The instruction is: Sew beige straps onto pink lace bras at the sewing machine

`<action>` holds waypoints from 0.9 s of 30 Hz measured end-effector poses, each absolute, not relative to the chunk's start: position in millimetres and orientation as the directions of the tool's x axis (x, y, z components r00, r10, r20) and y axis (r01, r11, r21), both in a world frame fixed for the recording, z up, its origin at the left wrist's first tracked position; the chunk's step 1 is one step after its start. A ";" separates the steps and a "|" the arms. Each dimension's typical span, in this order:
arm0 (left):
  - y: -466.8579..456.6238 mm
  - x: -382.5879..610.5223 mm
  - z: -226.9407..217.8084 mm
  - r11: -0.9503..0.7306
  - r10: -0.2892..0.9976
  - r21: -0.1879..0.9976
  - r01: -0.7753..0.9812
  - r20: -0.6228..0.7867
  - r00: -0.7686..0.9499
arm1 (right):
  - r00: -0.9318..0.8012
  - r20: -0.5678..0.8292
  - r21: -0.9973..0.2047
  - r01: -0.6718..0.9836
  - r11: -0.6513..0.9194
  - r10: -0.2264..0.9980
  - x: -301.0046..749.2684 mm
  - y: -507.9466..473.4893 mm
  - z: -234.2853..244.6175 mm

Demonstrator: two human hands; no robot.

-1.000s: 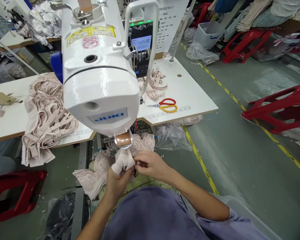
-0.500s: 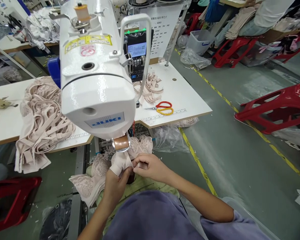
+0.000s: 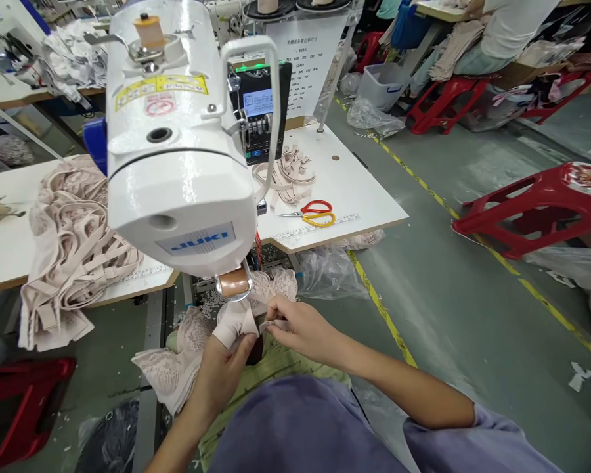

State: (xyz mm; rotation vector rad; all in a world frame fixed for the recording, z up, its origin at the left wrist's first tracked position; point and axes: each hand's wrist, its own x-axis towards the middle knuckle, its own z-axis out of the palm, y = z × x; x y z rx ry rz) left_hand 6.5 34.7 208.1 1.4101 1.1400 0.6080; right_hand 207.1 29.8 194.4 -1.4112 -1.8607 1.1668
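Observation:
Below the head of a white sewing machine [image 3: 177, 184], a pale pink lace bra [image 3: 162, 371] lies across my lap. My left hand [image 3: 221, 371] is closed on the bra, its thumb pressing a smooth folded band just under the machine's needle area. Close by on the right, my right hand [image 3: 305, 332] pinches a short pale strip [image 3: 280, 324] between thumb and fingers. A small gap separates the fingertips of the two hands. The machine head hides the needle and part of the cloth.
Scissors [image 3: 318, 213] with red and yellow handles lie on the white tabletop [image 3: 369, 197], near a heap of pale straps [image 3: 290, 174]. More bras [image 3: 79, 243] are piled at left. Red stools [image 3: 536, 203] stand on the floor. A person sits at the far right back.
My right hand has drawn slightly away from the left, with the strip in its pinch. The left hand keeps hold of the bra. The whole view has shifted a little.

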 end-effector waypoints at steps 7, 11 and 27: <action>27.5 15.4 212.5 0.114 0.912 0.915 0.388 -0.251 0.326 | -0.365 0.011 -0.799 0.556 0.228 0.931 204.7 31.2 196.8; 33.4 17.0 209.6 0.114 0.916 0.900 0.421 -0.260 0.307 | -0.383 0.035 -0.771 0.577 0.269 0.923 204.4 31.9 198.1; 55.5 14.4 215.3 0.285 0.840 0.902 0.324 -0.398 0.370 | -0.383 -0.358 -0.929 0.058 -0.365 0.852 210.9 48.6 183.6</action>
